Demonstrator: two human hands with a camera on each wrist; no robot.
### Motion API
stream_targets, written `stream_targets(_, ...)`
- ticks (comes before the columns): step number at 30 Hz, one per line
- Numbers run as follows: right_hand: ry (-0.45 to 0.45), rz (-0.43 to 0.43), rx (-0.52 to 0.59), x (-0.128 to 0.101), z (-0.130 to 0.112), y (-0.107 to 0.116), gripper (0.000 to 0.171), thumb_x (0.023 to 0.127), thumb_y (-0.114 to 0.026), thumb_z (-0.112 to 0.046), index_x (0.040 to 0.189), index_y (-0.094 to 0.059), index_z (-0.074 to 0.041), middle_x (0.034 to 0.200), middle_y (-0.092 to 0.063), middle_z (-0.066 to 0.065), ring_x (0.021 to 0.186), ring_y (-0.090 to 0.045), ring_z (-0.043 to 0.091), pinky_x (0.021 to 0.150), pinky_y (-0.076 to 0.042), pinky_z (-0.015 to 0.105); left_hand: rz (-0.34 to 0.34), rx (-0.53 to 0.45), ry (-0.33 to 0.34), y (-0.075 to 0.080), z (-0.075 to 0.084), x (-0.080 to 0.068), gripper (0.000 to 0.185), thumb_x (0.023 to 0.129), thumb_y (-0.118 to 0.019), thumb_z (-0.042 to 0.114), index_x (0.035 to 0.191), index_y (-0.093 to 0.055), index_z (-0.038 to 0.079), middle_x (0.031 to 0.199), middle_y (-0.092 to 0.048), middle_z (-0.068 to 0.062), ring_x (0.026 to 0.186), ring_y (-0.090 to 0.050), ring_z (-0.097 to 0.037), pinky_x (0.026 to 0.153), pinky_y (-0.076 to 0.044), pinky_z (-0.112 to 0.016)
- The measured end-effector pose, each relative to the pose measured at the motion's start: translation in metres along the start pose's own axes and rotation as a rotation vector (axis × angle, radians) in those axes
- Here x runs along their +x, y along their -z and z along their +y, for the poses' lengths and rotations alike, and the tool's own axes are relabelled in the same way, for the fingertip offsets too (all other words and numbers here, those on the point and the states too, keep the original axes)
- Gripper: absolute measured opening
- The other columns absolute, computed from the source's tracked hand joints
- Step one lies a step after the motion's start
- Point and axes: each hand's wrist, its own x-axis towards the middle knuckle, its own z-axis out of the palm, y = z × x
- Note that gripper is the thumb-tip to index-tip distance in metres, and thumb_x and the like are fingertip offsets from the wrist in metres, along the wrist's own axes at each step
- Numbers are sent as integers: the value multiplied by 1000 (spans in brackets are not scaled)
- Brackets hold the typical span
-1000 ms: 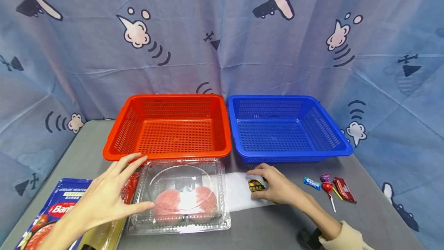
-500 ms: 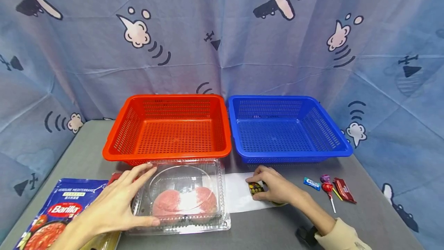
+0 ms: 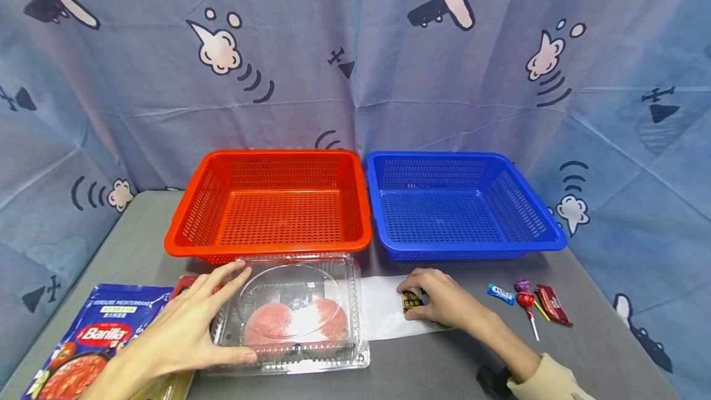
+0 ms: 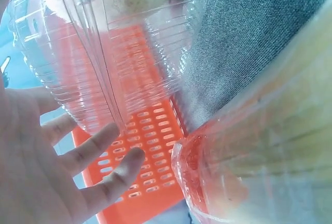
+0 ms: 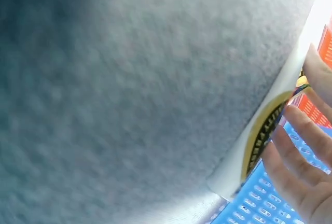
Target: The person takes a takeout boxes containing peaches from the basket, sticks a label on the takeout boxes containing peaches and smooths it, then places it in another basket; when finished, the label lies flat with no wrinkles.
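My left hand, fingers spread and mostly straight, lies over the left side of a clear plastic clamshell box with two round pink things inside. Its thumb reaches the box's front and its fingertips the back left; in the left wrist view the fingers are right at the box's edge. To the right, my right hand pinches a white bag by its black-and-gold round label, which shows between thumb and forefinger. Part of that label appears beside the fingers in the right wrist view.
Behind stand a red basket and a blue basket. A blue Barilla pouch and a yellowish clear package lie at left. At right lie a blue-wrapped sweet, a red lollipop and a red wrapper.
My left hand has moved right onto the clamshell box. At the label, the right hand's fingers have shifted slightly, and the label looks more bunched between them.
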Motion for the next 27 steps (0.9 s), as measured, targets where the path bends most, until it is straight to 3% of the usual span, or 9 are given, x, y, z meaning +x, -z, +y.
stream_targets(7,-19,30,41,-2,1,-2,36,74,-91,-21,105,-78,-8,102,-77,2,87,-66,13,72,-49,27,-7,-8,7,0,1,0,115,64,-77,82,154,-47,17,158,-43,-2,130,-55,-34,87,-54,-65)
stream_targets(13,-15,59,34,-2,-2,-2,35,73,-92,-21,103,-79,-8,101,-78,3,88,-69,14,72,-53,28,-9,-4,-4,0,1,1,116,63,-76,83,154,-47,17,159,-42,-2,129,-56,-35,85,-55,-64)
stream_targets(20,-8,68,13,-2,-4,-4,39,72,-92,-16,107,-80,-4,92,-67,1,79,-55,7,68,-48,23,-18,-3,-3,1,1,0,115,64,-76,82,155,-47,17,159,-42,-1,129,-56,-34,84,-56,-62)
stream_targets(27,7,89,27,-4,-4,-6,38,72,-91,-12,107,-79,-5,88,-61,-1,79,-52,7,68,-47,22,-28,-5,27,1,1,0,114,65,-76,82,154,-47,18,159,-42,-2,130,-55,-35,85,-55,-63)
